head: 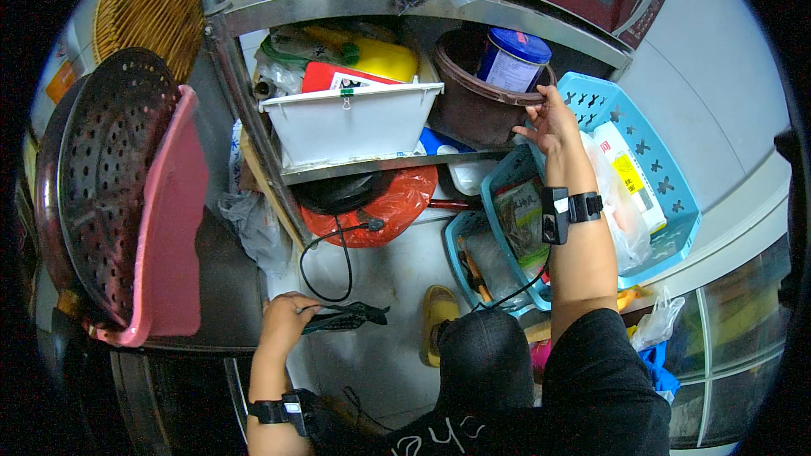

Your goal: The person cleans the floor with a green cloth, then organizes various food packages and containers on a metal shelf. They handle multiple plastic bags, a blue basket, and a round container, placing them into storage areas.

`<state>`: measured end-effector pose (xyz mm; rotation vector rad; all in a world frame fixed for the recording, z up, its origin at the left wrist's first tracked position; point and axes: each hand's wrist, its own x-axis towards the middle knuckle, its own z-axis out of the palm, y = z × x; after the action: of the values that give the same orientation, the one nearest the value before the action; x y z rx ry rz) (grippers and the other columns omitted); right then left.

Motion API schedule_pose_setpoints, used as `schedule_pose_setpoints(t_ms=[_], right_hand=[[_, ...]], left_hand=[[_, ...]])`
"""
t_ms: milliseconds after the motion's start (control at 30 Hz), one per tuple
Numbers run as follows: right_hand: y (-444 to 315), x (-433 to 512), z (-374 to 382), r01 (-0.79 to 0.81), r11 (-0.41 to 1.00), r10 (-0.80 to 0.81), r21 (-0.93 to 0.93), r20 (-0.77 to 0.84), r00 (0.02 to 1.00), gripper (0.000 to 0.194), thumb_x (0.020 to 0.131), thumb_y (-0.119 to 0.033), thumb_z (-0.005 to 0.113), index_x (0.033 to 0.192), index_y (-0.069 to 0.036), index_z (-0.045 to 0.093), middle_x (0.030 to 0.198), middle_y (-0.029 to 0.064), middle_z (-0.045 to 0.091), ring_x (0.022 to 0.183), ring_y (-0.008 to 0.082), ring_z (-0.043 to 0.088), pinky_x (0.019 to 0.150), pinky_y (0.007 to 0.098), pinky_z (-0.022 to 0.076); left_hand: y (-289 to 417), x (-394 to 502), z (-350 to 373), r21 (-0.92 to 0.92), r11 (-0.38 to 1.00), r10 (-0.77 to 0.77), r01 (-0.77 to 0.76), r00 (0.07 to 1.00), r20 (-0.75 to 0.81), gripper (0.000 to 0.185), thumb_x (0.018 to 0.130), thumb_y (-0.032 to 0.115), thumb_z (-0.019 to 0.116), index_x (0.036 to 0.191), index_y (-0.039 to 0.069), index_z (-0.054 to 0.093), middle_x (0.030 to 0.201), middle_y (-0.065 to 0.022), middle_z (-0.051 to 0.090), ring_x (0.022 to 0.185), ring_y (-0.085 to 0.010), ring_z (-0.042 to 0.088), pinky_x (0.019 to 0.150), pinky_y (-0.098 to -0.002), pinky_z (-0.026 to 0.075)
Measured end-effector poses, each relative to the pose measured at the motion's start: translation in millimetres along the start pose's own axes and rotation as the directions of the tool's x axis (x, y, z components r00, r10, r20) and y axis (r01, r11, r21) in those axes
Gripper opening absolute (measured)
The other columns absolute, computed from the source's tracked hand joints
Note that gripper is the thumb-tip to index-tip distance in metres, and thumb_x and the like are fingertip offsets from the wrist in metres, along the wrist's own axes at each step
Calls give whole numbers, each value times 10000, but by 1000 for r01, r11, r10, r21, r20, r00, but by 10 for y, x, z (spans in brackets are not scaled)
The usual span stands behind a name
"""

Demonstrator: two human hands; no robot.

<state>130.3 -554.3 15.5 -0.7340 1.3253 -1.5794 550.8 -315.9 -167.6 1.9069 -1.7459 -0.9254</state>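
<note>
My right hand [550, 120] grips the rim of a brown plastic bucket [475, 101] on the metal rack's middle shelf, fingers over the rim and thumb below it. A round tin with a blue lid [518, 50] sits in the bucket's mouth. At the lower left, my left hand [288, 320] pinches a small dark mesh or fabric piece [348, 316] that hangs out to the right, above the floor. Left of the bucket stands a white plastic bin [355, 126] with a green binder clip, holding a red packet and a yellow item [383, 60].
Light-blue plastic baskets [681, 234] with packaged goods stand at the right. A pink basin [174, 228] and a black perforated tray [108, 171] lean at the left. Below the shelf are a red plastic bag [405, 202], a black pan and a looped cable [303, 266].
</note>
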Motion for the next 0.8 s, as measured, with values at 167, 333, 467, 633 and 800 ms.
schedule_pose_setpoints(t_ms=[167,333,467,633,800], right_hand=[[5,-110,-25,41,996,-40,-77,25,999,214,807,-299,634,794,-109,538,670,-7,527,659,117,554,752,460,505],[65,-42,-81,-1,994,12,-106,100,995,285,783,-307,619,852,-39,551,684,108,614,434,130,492,422,256,446],[100,29,-128,68,998,-65,-8,185,980,272,790,-258,613,875,-9,547,671,119,612,452,130,524,396,206,425],[106,0,-182,53,994,-38,-92,157,987,154,800,-211,602,789,-60,571,662,63,571,529,157,551,483,239,488],[99,-67,-190,6,1000,-3,-21,126,992,188,796,-250,554,740,-71,557,636,55,566,483,153,549,427,227,497]], left_hand=[[11,5,44,10,1000,3,-3,1000,-10,125,787,204,665,868,138,733,912,-45,681,924,-263,612,1017,-591,252],[34,34,142,27,1000,-1,1,1000,3,127,781,208,672,859,130,735,899,-50,679,903,-275,614,1010,-600,247],[84,64,171,6,1000,18,-18,1000,16,124,786,214,673,849,130,737,894,-54,678,895,-272,616,1015,-595,240],[152,-27,163,16,999,45,-45,999,-4,124,785,212,673,849,126,736,891,-56,678,890,-270,617,1017,-568,256],[124,-129,89,13,999,42,-41,999,-20,119,782,201,668,841,121,733,879,-51,680,891,-271,616,1014,-575,259]])
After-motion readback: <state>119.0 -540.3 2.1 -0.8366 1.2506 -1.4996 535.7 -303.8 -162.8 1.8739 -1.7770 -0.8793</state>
